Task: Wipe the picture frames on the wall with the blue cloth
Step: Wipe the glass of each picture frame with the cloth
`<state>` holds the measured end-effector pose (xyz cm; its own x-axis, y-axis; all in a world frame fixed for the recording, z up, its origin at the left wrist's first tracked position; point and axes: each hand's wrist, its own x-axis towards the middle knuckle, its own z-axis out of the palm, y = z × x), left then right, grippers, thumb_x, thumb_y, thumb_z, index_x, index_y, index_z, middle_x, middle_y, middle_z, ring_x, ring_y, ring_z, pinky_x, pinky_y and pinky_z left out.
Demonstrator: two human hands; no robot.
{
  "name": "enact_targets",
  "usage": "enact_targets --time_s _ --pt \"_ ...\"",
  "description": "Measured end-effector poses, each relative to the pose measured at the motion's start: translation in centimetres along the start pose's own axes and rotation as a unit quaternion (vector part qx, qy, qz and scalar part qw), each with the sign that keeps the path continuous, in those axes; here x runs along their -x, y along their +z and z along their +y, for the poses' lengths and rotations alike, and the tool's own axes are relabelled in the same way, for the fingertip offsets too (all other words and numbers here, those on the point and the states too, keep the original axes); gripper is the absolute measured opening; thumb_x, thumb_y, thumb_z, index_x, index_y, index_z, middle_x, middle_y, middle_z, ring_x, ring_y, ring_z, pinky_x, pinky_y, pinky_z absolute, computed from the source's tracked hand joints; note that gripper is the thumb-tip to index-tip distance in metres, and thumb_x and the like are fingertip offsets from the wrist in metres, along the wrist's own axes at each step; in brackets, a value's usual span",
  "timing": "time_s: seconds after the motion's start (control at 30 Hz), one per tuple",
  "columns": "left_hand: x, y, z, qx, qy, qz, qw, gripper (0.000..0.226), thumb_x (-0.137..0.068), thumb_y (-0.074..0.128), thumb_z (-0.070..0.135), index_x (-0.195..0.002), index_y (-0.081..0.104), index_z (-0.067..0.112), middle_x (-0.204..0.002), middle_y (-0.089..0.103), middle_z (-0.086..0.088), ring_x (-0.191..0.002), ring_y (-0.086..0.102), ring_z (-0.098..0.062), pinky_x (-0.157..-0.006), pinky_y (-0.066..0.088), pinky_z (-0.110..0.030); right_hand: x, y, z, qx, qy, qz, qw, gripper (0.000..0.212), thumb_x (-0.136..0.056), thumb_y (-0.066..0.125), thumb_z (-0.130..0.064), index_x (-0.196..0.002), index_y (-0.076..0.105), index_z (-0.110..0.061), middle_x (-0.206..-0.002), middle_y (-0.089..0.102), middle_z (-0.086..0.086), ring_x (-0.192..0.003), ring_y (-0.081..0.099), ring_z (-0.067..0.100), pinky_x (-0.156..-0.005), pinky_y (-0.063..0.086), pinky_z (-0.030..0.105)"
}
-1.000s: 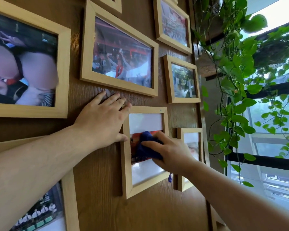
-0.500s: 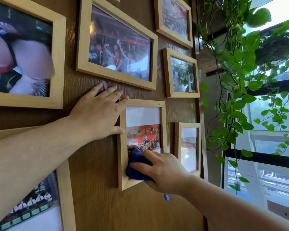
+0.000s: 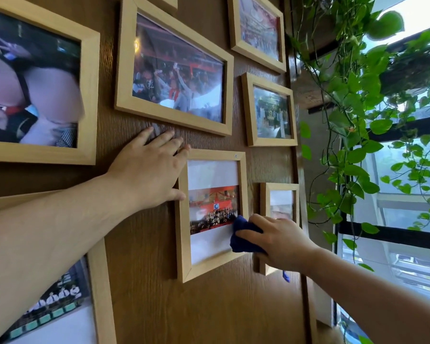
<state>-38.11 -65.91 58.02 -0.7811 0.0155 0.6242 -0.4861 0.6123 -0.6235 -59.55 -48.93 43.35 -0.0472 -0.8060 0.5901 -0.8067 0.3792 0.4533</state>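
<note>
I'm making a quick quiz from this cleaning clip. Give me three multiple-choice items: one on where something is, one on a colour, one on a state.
1. Where is the cloth?
A. on the frame's lower right part
B. on the wall above the frame
C. draped over the plant

2. What colour is the cloth?
A. yellow
B. blue
C. white

3. What is the left hand doing?
A. holding a second cloth
B. hanging away from the wall
C. lying open and flat on the wall, beside the frame's left edge

Answers:
1 A: the right hand presses it on the glass by the frame's right edge, low down.
2 B: it shows dark blue under the fingers.
3 C: fingers are spread on the wood, the thumb at the frame's left edge, nothing held.
</note>
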Motion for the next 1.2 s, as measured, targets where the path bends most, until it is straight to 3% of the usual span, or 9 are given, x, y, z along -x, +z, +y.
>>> enact_targets --time_s 0.1,0.17,0.23,0.37,0.5,0.67,0.9,1.07,1.2 --pt "0.4 -0.9 0.3 -0.052 0.024 0.011 0.998 0.094 -0.081 0.045 0.068 -0.148 0.015 0.009 -0.157 0.023 -0.012 -0.145 0.017 -0.027 -0.118 0.016 -0.047 -0.9 -2.2 0.4 0.004 -0.006 0.046 0.999 0.054 -0.075 0.069 -0.034 -0.124 0.047 -0.028 -0.105 0.058 0.003 -0.074 0.060 0.019 -0.051 0.053 0.033" --pt "0.7 -1.6 0.2 -0.076 0.054 0.046 0.995 0.085 -0.082 0.046 0.065 -0.143 0.032 0.007 -0.146 0.042 -0.015 -0.135 0.036 -0.030 -0.113 0.027 -0.048 -2.1 -4.1 1.1 0.011 0.002 0.083 0.996 0.053 -0.072 0.070 -0.032 -0.122 0.051 -0.027 -0.102 0.059 0.004 -0.071 0.060 0.020 -0.046 0.050 0.032" --pt "0.8 -2.2 -0.1 -0.064 0.083 0.076 0.992 0.066 -0.083 0.044 0.059 -0.124 0.054 0.008 -0.122 0.060 -0.013 -0.114 0.053 -0.030 -0.100 0.041 -0.047 -3.7 -5.8 1.8 0.022 0.007 0.117 0.993 0.052 -0.073 0.068 -0.032 -0.123 0.054 -0.026 -0.101 0.058 0.006 -0.071 0.060 0.024 -0.045 0.046 0.031" --pt "0.6 -3.6 -1.6 -0.047 0.103 0.110 0.987 0.045 -0.088 0.041 0.050 -0.102 0.062 0.013 -0.103 0.066 -0.008 -0.098 0.059 -0.027 -0.086 0.047 -0.043 -6.9 -9.4 2.9 0.044 0.001 0.185 0.982 0.052 -0.074 0.069 -0.030 -0.123 0.055 -0.023 -0.103 0.058 0.008 -0.073 0.059 0.026 -0.050 0.037 0.026" --pt "-0.3 -5.3 -4.2 -0.065 0.059 0.157 0.984 0.046 -0.087 0.043 0.048 -0.104 0.063 0.011 -0.105 0.066 -0.013 -0.100 0.060 -0.030 -0.087 0.048 -0.047 -10.5 -13.1 3.9 0.048 0.006 0.251 0.967 0.051 -0.076 0.066 -0.030 -0.124 0.052 -0.021 -0.102 0.056 0.010 -0.066 0.056 0.026 -0.051 0.036 0.027" --pt "-1.5 -6.7 -8.3 -0.066 -0.047 0.175 0.981 0.060 -0.082 0.046 0.056 -0.114 0.059 0.007 -0.119 0.061 -0.016 -0.115 0.053 -0.033 -0.100 0.041 -0.049 -15.4 -17.6 4.1 -0.003 0.044 0.341 0.939 0.047 -0.078 0.066 -0.028 -0.124 0.052 -0.023 -0.110 0.055 0.011 -0.074 0.058 0.030 -0.053 0.039 0.030" --pt "-2.2 -6.7 -9.7 -0.112 -0.144 0.111 0.977 0.109 -0.067 0.019 0.085 -0.141 0.034 0.007 -0.148 0.037 -0.015 -0.139 0.028 -0.031 -0.115 0.023 -0.054 -21.7 -21.5 3.2 0.043 0.040 0.348 0.936 0.047 -0.087 0.055 -0.037 -0.130 0.040 -0.028 -0.118 0.047 0.008 -0.084 0.055 0.025 -0.057 0.045 0.035" --pt "-2.4 -6.3 -9.7 -0.131 -0.152 0.096 0.975 0.112 -0.066 0.019 0.088 -0.143 0.032 0.009 -0.152 0.032 -0.016 -0.141 0.024 -0.031 -0.116 0.019 -0.055 -24.6 -21.8 2.4 0.052 0.025 0.349 0.935 0.048 -0.088 0.053 -0.036 -0.133 0.039 -0.028 -0.122 0.046 0.010 -0.086 0.055 0.026 -0.056 0.033 0.032" --pt "-2.5 -6.1 -9.7 -0.128 -0.150 0.109 0.974 0.111 -0.066 0.023 0.088 -0.141 0.037 0.008 -0.150 0.037 -0.015 -0.140 0.028 -0.031 -0.115 0.021 -0.057 -24.9 -21.2 2.9 0.061 0.018 0.339 0.939 0.049 -0.089 0.053 -0.035 -0.135 0.038 -0.027 -0.119 0.047 0.010 -0.086 0.053 0.025 -0.057 0.036 0.032"
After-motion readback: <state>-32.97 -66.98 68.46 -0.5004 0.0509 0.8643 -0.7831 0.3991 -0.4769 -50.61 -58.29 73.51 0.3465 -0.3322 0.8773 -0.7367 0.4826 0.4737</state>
